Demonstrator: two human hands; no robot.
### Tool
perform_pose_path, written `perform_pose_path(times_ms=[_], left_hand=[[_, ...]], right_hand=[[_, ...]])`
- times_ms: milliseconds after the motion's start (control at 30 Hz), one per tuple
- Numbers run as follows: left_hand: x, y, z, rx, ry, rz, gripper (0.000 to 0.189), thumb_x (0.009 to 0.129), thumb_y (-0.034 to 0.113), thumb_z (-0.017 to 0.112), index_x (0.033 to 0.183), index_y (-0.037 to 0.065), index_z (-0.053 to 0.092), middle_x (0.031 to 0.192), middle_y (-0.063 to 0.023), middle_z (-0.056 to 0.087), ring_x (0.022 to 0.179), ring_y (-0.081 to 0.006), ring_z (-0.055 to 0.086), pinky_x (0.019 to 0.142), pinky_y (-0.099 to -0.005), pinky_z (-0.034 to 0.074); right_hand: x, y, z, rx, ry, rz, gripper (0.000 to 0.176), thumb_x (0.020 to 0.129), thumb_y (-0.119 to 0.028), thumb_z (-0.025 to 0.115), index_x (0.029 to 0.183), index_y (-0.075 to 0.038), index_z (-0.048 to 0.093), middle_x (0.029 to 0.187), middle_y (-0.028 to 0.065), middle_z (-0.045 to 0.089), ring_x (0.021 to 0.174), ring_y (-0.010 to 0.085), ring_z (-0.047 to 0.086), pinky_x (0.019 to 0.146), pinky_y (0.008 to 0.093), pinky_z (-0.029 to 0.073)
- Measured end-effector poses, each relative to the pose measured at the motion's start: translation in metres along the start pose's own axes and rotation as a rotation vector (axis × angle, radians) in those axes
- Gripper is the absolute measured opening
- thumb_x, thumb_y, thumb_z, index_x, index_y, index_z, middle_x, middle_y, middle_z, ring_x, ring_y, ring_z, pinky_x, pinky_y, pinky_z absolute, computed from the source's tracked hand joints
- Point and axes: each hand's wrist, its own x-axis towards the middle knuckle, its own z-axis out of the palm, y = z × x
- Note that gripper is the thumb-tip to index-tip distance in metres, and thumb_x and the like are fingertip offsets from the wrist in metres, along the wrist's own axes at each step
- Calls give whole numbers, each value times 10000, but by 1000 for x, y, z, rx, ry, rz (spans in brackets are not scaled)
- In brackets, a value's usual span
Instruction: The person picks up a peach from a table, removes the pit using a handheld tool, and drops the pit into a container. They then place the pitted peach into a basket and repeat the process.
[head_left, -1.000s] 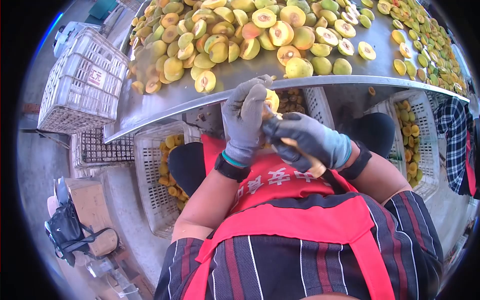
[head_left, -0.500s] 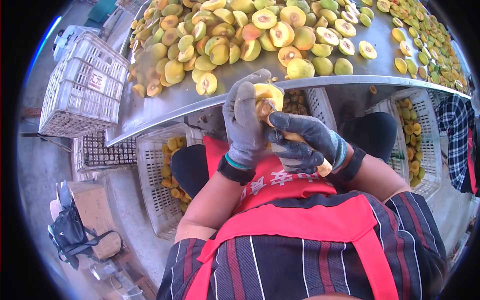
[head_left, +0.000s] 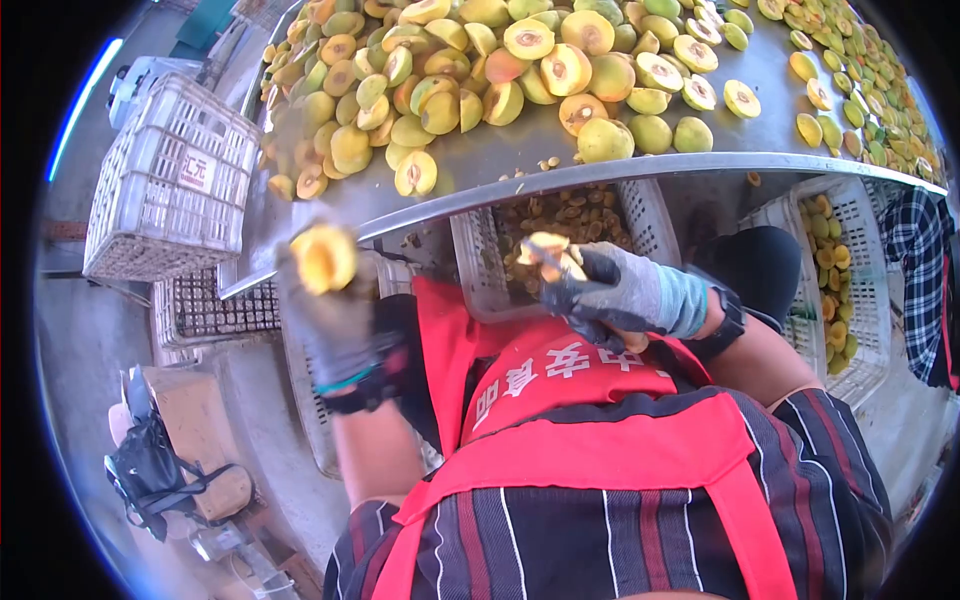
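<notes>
My left hand (head_left: pixel 325 310), gloved and blurred by motion, is closed on a hollowed yellow peach half (head_left: pixel 326 258) left of the table's front edge. My gloved right hand (head_left: pixel 605 290) grips a pitting tool by its wooden handle (head_left: pixel 635 342), most of which the fingers hide. At the tool's metal tip sits a scooped-out peach stone with flesh (head_left: pixel 556 258), above a white crate (head_left: pixel 482 275) of stones and scraps. Halved peaches (head_left: pixel 440 100) are heaped on the metal table (head_left: pixel 480 192) ahead.
A white crate (head_left: pixel 170 180) stands at the left beside the table. Another crate (head_left: pixel 870 300) with peach halves is at the right, near a person's plaid sleeve (head_left: pixel 912 270). A black bag (head_left: pixel 150 460) lies by cardboard at lower left.
My left hand has moved left and down, carrying the peach half away from the tool. My right hand stays near the middle, the stone now out on the tool's tip.
</notes>
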Motion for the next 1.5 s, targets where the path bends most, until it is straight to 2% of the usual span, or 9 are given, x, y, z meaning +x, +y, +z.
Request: perform_pose_path(times_ms=[67, 267, 400, 633, 867, 933, 967, 1167, 1500], left_hand=[[-12, 40, -29, 928, 70, 336, 305, 897, 230, 524, 1080, -12, 553, 858, -80, 609, 753, -158, 579, 683, -247, 477], [35, 34, 5, 1432, -156, 331, 277, 834, 209, 594, 990, -19, 595, 845, -89, 605, 800, -128, 547, 701, -258, 426], [104, -56, 24, 1873, -222, 259, 402, 774, 335, 646, 954, -14, 559, 924, -190, 617, 888, -320, 584, 757, -374, 452], [70, -75, 76, 1060, -270, 13, 395, 659, 2, 725, 1003, -8, 532, 898, -83, 609, 761, -91, 578, 684, -216, 481], [-5, -74, 99, 242, -393, 49, 405, 741, 14, 664, 1120, 1, 522, 978, -85, 592, 855, -146, 577, 747, -255, 493], [-24, -61, 108, -75, -467, -335, 388, 838, 111, 587, 1197, 7, 480, 1045, -100, 574, 926, -176, 568, 807, -292, 485], [-22, -70, 105, -43, -538, -277, 498, 910, 348, 479, 1272, 14, 408, 1043, -106, 578, 920, -201, 586, 793, -308, 495], [-29, -91, 102, -95, -451, -221, 464, 949, 413, 376, 1188, 23, 456, 1003, -132, 581, 914, -197, 574, 815, -317, 467], [-34, -78, 106, 41, -540, -16, 331, 926, 293, 494, 1125, 29, 472, 961, -115, 586, 865, -171, 575, 789, -300, 470]], right_hand=[[-7, -5, -4, -277, 89, 67, 302, 868, -340, 582, 934, -53, 518, 599, 34, 530, 454, 113, 530, 396, 240, 415], [-5, 11, -11, -283, 224, 84, 329, 881, -383, 556, 942, -60, 527, 608, 29, 510, 475, 88, 489, 438, 231, 425], [-3, 11, -11, -188, 248, 122, 524, 874, -566, 446, 890, -51, 538, 610, 33, 505, 463, 105, 488, 412, 228, 406], [-7, -10, -9, -99, 380, 97, 557, 824, -615, 484, 864, -64, 551, 564, 21, 502, 429, 102, 488, 395, 235, 399], [19, -8, -4, 142, 429, -275, 334, 860, -378, 595, 1016, -89, 533, 644, 3, 528, 478, 86, 511, 372, 213, 389], [13, -17, -4, 56, 390, -113, 355, 864, -392, 587, 1031, -83, 533, 689, -2, 531, 496, 80, 508, 375, 218, 402], [14, -14, -2, 60, 391, -110, 355, 864, -392, 587, 1031, -83, 533, 689, -2, 531, 496, 80, 508, 375, 218, 402], [12, -11, 12, -12, 419, -99, 375, 877, -399, 565, 1053, -71, 526, 652, 3, 518, 470, 78, 483, 381, 217, 404], [17, -5, 17, -124, 384, -145, 339, 890, -313, 546, 1025, -4, 511, 685, 65, 573, 522, 127, 551, 428, 258, 438]])
